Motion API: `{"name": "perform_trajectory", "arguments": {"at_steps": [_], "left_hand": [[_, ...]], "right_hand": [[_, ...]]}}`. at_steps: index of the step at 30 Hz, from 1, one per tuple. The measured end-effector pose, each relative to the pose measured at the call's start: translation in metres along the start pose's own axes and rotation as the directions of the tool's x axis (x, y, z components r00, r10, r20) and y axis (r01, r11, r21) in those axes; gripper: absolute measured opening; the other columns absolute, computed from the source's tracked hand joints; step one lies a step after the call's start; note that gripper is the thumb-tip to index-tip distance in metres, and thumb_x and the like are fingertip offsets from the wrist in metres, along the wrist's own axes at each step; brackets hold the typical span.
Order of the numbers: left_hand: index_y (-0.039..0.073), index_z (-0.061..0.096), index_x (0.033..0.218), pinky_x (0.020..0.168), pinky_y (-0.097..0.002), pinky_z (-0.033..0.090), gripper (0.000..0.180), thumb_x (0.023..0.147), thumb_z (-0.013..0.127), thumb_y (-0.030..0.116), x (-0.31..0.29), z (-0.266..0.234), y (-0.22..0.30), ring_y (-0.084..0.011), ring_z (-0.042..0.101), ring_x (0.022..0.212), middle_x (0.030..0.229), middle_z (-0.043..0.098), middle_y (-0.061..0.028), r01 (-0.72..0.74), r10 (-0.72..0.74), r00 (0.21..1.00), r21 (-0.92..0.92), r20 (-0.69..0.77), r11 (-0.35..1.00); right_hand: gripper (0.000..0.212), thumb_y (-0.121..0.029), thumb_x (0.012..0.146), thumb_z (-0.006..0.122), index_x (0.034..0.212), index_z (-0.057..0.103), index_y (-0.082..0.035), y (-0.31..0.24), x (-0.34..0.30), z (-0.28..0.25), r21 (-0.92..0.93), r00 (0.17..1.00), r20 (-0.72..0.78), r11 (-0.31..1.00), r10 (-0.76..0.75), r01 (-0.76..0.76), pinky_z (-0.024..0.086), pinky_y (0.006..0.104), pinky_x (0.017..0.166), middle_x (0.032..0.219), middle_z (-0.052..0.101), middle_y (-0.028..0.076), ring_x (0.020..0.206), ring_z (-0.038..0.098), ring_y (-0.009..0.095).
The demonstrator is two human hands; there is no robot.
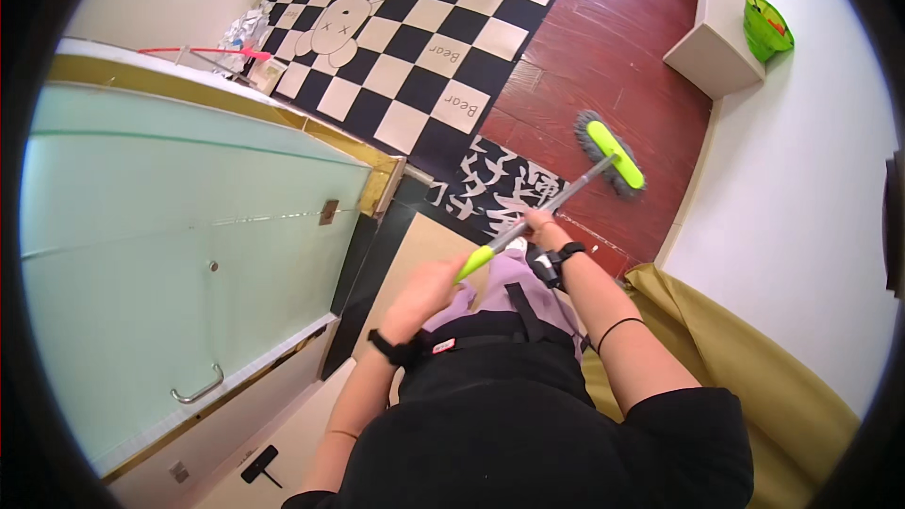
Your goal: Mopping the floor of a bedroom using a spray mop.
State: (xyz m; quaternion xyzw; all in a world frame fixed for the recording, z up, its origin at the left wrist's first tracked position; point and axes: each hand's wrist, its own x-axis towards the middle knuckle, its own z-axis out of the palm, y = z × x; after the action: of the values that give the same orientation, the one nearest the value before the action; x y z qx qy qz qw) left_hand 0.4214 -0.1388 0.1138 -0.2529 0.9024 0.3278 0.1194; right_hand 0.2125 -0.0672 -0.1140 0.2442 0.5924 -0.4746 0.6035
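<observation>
A mop (566, 196) with a grey pole, a lime-green grip and a lime-green head slants across the view in front of me. Its fuzzy grey pad rests on the dark red wooden floor (575, 57). At the near end, my left hand (426, 294) is wrapped round the green grip. Farther up the pole, my right hand (541, 226) closes round the grey shaft. Each wrist wears a black band, and a small device sits at the right one.
A frosted glass door (198, 217) with a metal handle stands at left. A checkered mat (415, 52) lies ahead, a patterned doormat (490, 184) nearer. At right are a white cabinet (712, 57), a green basket (765, 28) and a mustard curtain (726, 368).
</observation>
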Motion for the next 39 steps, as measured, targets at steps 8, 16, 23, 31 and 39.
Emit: {"name": "perform_trajectory", "arguments": {"at_steps": [8, 16, 23, 31, 39], "left_hand": [[0.010, 0.045, 0.114, 0.059, -0.0412, 0.044, 0.049, 0.068, 0.063, 0.010, 0.074, 0.008, 0.057, -0.0322, 0.058, 0.069, 0.072, 0.059, -0.0156, -0.205, 0.173, 0.955, 0.115, 0.242, 0.972], [0.014, 0.051, 0.110, 0.058, -0.0383, 0.042, 0.043, 0.069, 0.061, 0.009, 0.041, -0.092, 0.102, -0.0285, 0.056, 0.066, 0.068, 0.057, -0.0117, -0.153, 0.075, 0.967, 0.319, 0.243, 0.935], [0.014, 0.054, 0.106, 0.057, -0.0378, 0.042, 0.042, 0.066, 0.066, 0.013, 0.042, -0.133, 0.137, -0.0273, 0.056, 0.064, 0.067, 0.058, -0.0099, -0.082, -0.008, 0.986, 0.528, 0.166, 0.845], [0.014, 0.057, 0.102, 0.056, -0.0388, 0.043, 0.035, 0.067, 0.063, 0.013, 0.121, -0.095, 0.119, -0.0288, 0.057, 0.061, 0.062, 0.057, -0.0116, -0.350, 0.288, 0.934, 0.382, 0.213, 0.855], [0.005, 0.054, 0.086, 0.052, -0.0372, 0.046, 0.013, 0.074, 0.052, 0.009, 0.215, -0.013, 0.129, -0.0268, 0.059, 0.060, 0.059, 0.056, -0.0116, -0.562, 0.509, 0.825, 0.262, 0.246, 0.784]], "right_hand": [[0.008, -0.004, 0.078, 0.041, 0.084, 0.046, -0.004, 0.001, 0.000, -0.124, 0.315, 0.985, 0.009, 0.935, 0.172, -0.166, 0.052, 0.0399, 0.062, 0.070, 0.053, 0.009, 0.068, 0.060, 0.023], [0.019, -0.013, 0.082, 0.053, 0.091, 0.051, 0.004, 0.015, -0.069, -0.082, 0.250, 0.834, 0.511, 0.893, 0.208, -0.375, 0.049, 0.0332, 0.080, 0.095, 0.055, 0.015, 0.084, 0.057, 0.025], [0.025, -0.019, 0.084, 0.054, 0.098, 0.053, 0.001, -0.015, -0.102, -0.049, 0.276, 0.802, 0.596, 0.927, 0.041, -0.252, 0.049, 0.0291, 0.075, 0.096, 0.057, 0.012, 0.086, 0.056, 0.019], [0.016, -0.017, 0.078, 0.056, 0.079, 0.052, -0.002, -0.030, -0.071, -0.091, 0.518, 0.963, 0.218, 0.855, -0.160, 0.025, 0.049, 0.0389, 0.070, 0.080, 0.054, 0.011, 0.073, 0.055, 0.024], [0.013, -0.017, 0.077, 0.055, 0.081, 0.049, -0.007, -0.070, -0.029, -0.194, 0.510, 0.995, -0.009, 0.856, -0.099, 0.090, 0.049, 0.0369, 0.066, 0.078, 0.052, 0.008, 0.073, 0.054, 0.022]]}}
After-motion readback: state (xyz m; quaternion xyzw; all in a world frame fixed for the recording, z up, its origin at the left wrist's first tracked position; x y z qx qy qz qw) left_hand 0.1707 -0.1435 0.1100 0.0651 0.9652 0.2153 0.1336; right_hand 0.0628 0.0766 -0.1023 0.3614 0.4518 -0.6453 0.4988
